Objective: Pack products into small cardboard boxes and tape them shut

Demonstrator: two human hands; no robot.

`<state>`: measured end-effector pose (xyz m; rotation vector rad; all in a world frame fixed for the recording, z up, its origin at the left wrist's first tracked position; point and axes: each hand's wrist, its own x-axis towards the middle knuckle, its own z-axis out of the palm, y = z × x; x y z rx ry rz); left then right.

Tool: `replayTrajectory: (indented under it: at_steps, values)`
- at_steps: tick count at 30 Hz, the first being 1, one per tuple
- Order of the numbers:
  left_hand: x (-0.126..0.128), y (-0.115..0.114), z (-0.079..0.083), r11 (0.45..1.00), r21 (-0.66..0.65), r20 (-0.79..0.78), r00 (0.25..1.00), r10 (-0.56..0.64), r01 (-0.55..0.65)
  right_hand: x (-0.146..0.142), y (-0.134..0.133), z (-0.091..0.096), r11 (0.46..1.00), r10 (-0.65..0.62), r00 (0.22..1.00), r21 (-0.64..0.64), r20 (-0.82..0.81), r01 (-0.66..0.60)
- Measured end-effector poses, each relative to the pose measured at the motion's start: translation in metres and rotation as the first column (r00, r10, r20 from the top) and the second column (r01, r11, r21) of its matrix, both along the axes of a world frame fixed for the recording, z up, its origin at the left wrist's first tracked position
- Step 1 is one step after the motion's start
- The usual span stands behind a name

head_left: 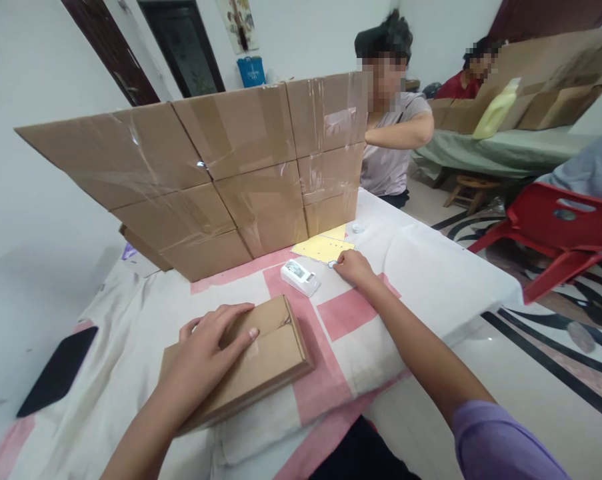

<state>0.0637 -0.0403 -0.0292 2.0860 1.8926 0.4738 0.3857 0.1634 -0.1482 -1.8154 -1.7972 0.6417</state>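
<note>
My left hand (208, 343) lies flat, fingers spread, on top of a small flat cardboard box (253, 363) near the table's front edge. My right hand (353, 267) reaches further out, its fingers pinched on a small whitish piece I cannot make out, at the edge of a yellow sheet (323, 248). A white box-shaped device (299, 277) lies just left of that hand.
A tall wall of taped cardboard (221, 173) stands across the table (431, 267), which is covered in white and pink cloth. A black phone (58, 370) lies at the left. Two people sit beyond the wall. A red plastic chair (555, 230) stands at the right.
</note>
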Motion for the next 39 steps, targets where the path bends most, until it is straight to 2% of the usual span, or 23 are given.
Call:
replayTrajectory:
  at_steps: [4, 8, 16, 21, 24, 26, 27, 28, 29, 30, 31, 32, 33, 34, 35, 37, 39]
  values:
    - [0.0, 0.001, -0.001, 0.998, -0.064, -0.02, 1.0, 0.024, -0.025, -0.004, 0.003, -0.015, 0.998, 0.027, 0.998, 0.058, -0.054, -0.024]
    - [-0.004, 0.001, -0.005, 0.998, -0.059, -0.024, 1.0, 0.02, -0.021, 0.004, 0.005, -0.019, 0.997, 0.048, 0.985, 0.073, -0.168, -0.037]
    - [-0.009, 0.006, -0.01, 1.0, 0.004, -0.035, 0.999, -0.02, 0.02, 0.01, 0.011, -0.021, 0.999, 0.045, 0.918, 0.037, -0.395, -0.033]
    - [-0.012, 0.009, -0.002, 0.988, 0.147, -0.134, 0.99, -0.037, 0.057, 0.009, 0.006, -0.017, 0.996, 0.087, 0.881, 0.06, -0.465, -0.066]
    - [0.019, -0.011, 0.011, 0.924, 0.374, -0.213, 0.977, 0.0, 0.081, 0.009, -0.003, -0.01, 0.988, 0.146, 0.867, 0.111, -0.477, -0.105]
    - [0.06, -0.03, 0.014, 0.847, 0.52, -0.158, 0.987, -0.03, 0.109, 0.008, -0.01, -0.003, 0.979, 0.193, 0.857, 0.147, -0.478, -0.138]
    - [0.086, -0.038, 0.012, 0.819, 0.558, -0.08, 0.991, -0.103, 0.131, 0.007, -0.013, 0.0, 0.975, 0.214, 0.851, 0.161, -0.48, -0.154]
    - [0.114, -0.042, 0.008, 0.803, 0.571, 0.034, 0.973, -0.229, 0.169, 0.006, -0.016, 0.003, 0.971, 0.232, 0.845, 0.171, -0.482, -0.169]
    - [0.141, -0.042, 0.001, 0.806, 0.554, 0.169, 0.92, -0.352, 0.207, 0.006, -0.019, 0.006, 0.967, 0.248, 0.839, 0.177, -0.485, -0.183]
    - [0.168, -0.037, -0.009, 0.837, 0.491, 0.312, 0.848, -0.428, 0.241, 0.005, -0.021, 0.008, 0.964, 0.261, 0.833, 0.182, -0.488, -0.196]
    - [0.191, -0.026, -0.02, 0.909, 0.366, 0.477, 0.798, -0.369, 0.201, 0.005, -0.022, 0.01, 0.961, 0.273, 0.827, 0.185, -0.491, -0.208]
    - [0.21, -0.009, -0.033, 0.965, 0.243, 0.63, 0.741, -0.233, 0.098, 0.005, -0.024, 0.011, 0.958, 0.284, 0.822, 0.186, -0.493, -0.22]
    - [0.225, 0.011, -0.046, 0.989, 0.14, 0.754, 0.652, -0.083, -0.037, 0.005, -0.025, 0.011, 0.955, 0.295, 0.817, 0.186, -0.495, -0.232]
    - [0.236, 0.033, -0.06, 0.983, 0.053, 0.845, 0.533, 0.05, -0.177, 0.005, -0.026, 0.012, 0.951, 0.307, 0.812, 0.186, -0.496, -0.246]
    - [0.242, 0.056, -0.073, 0.942, -0.01, 0.901, 0.406, 0.155, -0.336, 0.006, -0.026, 0.012, 0.948, 0.319, 0.807, 0.186, -0.497, -0.259]
    - [0.246, 0.095, -0.095, 0.874, -0.057, 0.913, 0.329, 0.241, -0.483, 0.007, -0.027, 0.013, 0.94, 0.341, 0.799, 0.19, -0.496, -0.283]
    - [0.244, 0.119, -0.11, 0.835, -0.055, 0.915, 0.308, 0.262, -0.547, 0.01, -0.028, 0.014, 0.933, 0.36, 0.793, 0.193, -0.492, -0.304]
